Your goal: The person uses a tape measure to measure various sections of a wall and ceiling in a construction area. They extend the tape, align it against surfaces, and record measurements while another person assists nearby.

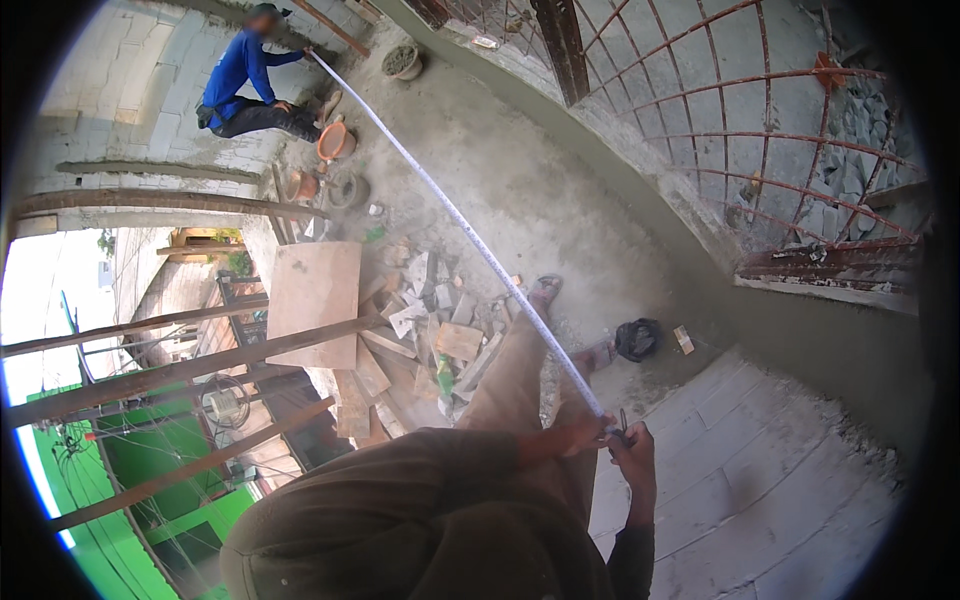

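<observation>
A long white measuring tape (470, 232), finely speckled with marks, runs taut across the room from a co-worker at the far left to my hands. My left hand (584, 436) is closed around its near end. Right beside it, my right hand (636, 462) is closed on a small dark object (622, 436) at the tape's end; its kind is too small to make out. At the far end, the crouching co-worker (243, 75) in a blue top holds the tape up with one hand near the wall.
Broken blocks and wood pieces (455, 330) lie left of my legs, beside a plywood sheet (315, 290). Buckets (336, 142) stand near the co-worker. A black plastic bag (636, 340) sits on the floor. Rusty bars (765, 120) fill the opening at right; wooden poles (200, 370) cross at left.
</observation>
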A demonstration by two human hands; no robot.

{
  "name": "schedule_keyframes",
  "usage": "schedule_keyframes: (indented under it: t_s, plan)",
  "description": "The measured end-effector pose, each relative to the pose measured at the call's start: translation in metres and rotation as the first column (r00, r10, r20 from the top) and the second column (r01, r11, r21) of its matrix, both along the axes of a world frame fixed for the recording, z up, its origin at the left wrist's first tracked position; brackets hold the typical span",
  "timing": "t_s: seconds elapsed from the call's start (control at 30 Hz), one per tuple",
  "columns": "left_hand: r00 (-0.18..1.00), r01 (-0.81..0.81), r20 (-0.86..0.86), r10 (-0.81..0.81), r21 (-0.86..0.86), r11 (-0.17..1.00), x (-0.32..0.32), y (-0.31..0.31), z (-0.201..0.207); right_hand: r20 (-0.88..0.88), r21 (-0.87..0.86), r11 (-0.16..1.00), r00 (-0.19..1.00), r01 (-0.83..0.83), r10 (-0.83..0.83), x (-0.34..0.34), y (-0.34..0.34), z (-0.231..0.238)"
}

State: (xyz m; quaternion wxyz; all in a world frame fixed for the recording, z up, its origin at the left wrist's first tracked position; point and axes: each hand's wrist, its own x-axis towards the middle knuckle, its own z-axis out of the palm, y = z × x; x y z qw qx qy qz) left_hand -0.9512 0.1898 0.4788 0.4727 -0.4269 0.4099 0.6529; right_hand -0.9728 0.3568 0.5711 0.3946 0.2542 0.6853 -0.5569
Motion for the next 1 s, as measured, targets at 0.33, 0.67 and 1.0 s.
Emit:
schedule_keyframes:
  t_s: [0.33,0.67,1.0]
  plan:
    - [-0.039,0.217,-0.562,-0.826,-0.812,0.542,-0.084,-0.041,0.047,-0.066,0.381,0.895,0.958,-0.234,0.279,0.010,0.011,-0.023]
    - [-0.474,0.857,-0.607,-0.638,-0.483,-0.178,-0.159,-0.041,-0.010,-0.011,0.709,0.688,0.974,-0.153,0.228,0.078,0.017,0.010]
    - [-0.807,0.516,-0.448,-0.385,-0.852,-0.090,-0.188,-0.011,-0.085,0.392,0.836,0.534,0.816,-0.124,-0.424,0.284,-0.072,0.203]
